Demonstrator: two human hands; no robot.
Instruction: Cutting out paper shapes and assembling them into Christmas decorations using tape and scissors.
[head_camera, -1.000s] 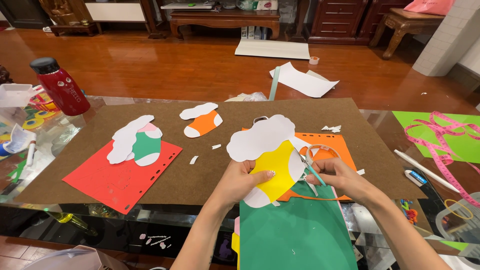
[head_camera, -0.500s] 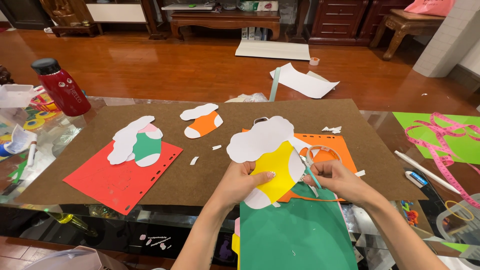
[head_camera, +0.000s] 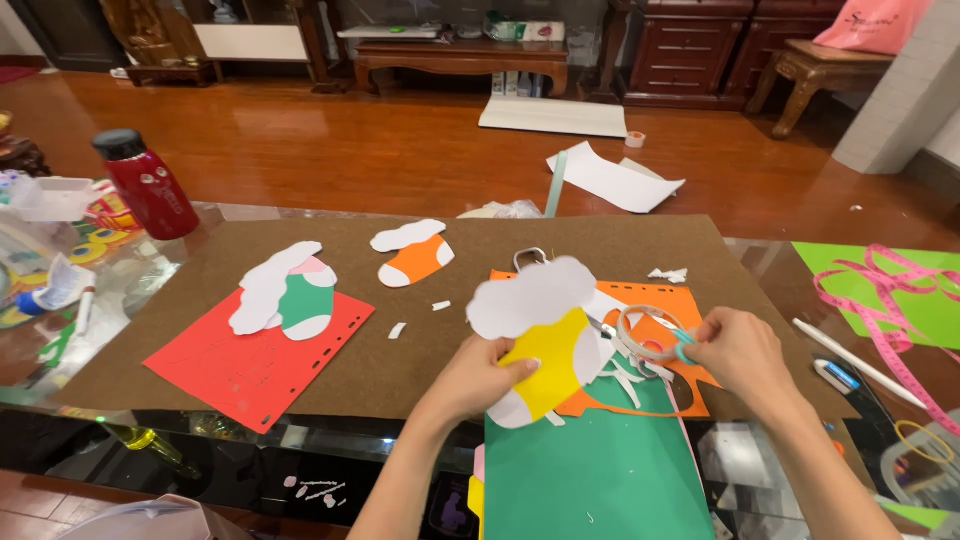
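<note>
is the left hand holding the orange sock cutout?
No, the left hand holds the yellow sock cutout with the white cuff, while the orange sock cutout lies untouched on the brown board.

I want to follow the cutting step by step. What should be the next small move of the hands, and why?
Probably a small cut along the edge of the yellow sock cut-out. The left hand holds it up over the green sheet, the right hand has the scissors at its right edge, and white strips lie below.
</note>
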